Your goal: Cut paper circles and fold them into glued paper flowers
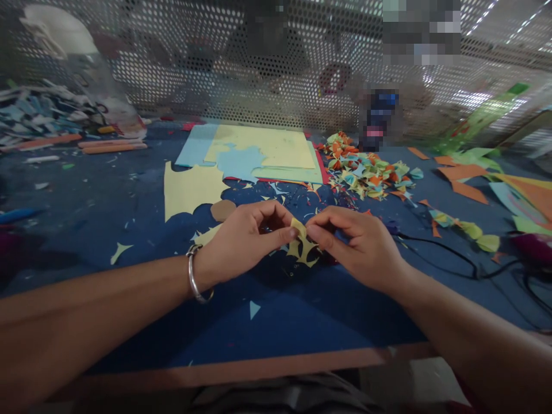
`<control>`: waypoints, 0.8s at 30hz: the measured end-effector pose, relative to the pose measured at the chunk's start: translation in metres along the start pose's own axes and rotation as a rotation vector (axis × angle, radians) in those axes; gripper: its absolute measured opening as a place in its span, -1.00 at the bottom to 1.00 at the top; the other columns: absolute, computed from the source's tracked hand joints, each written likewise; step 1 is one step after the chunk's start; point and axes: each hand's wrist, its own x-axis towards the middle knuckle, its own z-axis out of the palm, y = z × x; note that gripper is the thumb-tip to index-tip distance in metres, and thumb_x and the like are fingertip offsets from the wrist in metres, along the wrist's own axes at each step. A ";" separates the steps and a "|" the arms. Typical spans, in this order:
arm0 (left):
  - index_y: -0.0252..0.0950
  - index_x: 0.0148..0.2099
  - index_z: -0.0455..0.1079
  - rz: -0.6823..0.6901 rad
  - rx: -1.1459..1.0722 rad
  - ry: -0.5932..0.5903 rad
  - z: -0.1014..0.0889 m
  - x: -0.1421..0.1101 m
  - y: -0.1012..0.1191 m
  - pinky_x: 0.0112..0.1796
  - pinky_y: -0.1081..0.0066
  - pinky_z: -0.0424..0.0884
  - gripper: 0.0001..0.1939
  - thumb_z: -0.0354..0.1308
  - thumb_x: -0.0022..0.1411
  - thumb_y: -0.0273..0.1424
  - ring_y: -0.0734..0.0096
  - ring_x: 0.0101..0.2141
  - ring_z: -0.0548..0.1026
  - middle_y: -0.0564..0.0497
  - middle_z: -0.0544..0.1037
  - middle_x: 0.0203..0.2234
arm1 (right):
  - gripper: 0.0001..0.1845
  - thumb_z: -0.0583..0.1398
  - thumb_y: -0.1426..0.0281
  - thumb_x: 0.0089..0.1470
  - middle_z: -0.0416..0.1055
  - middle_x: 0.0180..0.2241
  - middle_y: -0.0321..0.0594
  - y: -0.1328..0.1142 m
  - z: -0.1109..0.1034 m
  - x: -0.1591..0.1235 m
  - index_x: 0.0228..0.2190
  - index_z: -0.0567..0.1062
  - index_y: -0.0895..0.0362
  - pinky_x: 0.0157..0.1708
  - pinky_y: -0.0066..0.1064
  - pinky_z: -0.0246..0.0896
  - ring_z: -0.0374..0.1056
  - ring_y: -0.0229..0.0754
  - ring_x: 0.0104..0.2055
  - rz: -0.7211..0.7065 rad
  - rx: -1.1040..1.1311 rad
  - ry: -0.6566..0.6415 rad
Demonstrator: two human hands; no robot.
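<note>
While my left hand (245, 238) and right hand (366, 247) are pinching a small yellow paper piece (298, 225) between them above the blue tabletop (328, 316), I am risking a tear through uneven pulling; cut-out scraps (307, 253) are lying close below, possibly snagging my fingers.

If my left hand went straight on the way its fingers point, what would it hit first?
Past the small yellow paper piece pinched in its fingertips, your left hand would likely meet your right hand, fingertips first, though depth is hard to judge here.
</note>
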 end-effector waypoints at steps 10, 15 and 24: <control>-0.32 -0.26 0.43 0.090 0.118 0.041 0.003 0.000 -0.004 -0.44 0.52 0.30 -0.82 0.26 0.24 -0.30 0.57 -0.48 0.36 0.10 0.48 -0.47 | -0.82 0.21 0.34 0.26 0.44 -0.43 -0.29 0.009 0.009 -0.001 -0.34 0.55 0.16 -0.40 -0.46 0.19 0.32 -0.31 -0.41 -0.046 -0.020 0.031; -0.31 -0.30 0.47 0.159 0.299 0.064 0.002 0.000 -0.001 -0.52 0.56 0.23 -0.84 0.24 0.26 -0.32 0.59 -0.53 0.34 0.11 0.48 -0.52 | -0.82 0.20 0.36 0.26 0.44 -0.45 -0.30 0.012 0.009 -0.001 -0.35 0.55 0.17 -0.43 -0.47 0.17 0.30 -0.32 -0.43 -0.067 -0.051 0.018; -0.30 -0.31 0.50 0.233 0.341 0.084 0.001 -0.005 0.001 -0.55 0.59 0.21 -0.82 0.25 0.26 -0.29 0.60 -0.54 0.36 0.12 0.50 -0.53 | -0.84 0.20 0.41 0.26 0.42 -0.45 -0.31 0.011 0.012 -0.002 -0.36 0.52 0.18 -0.42 -0.48 0.18 0.30 -0.33 -0.43 -0.135 -0.089 0.010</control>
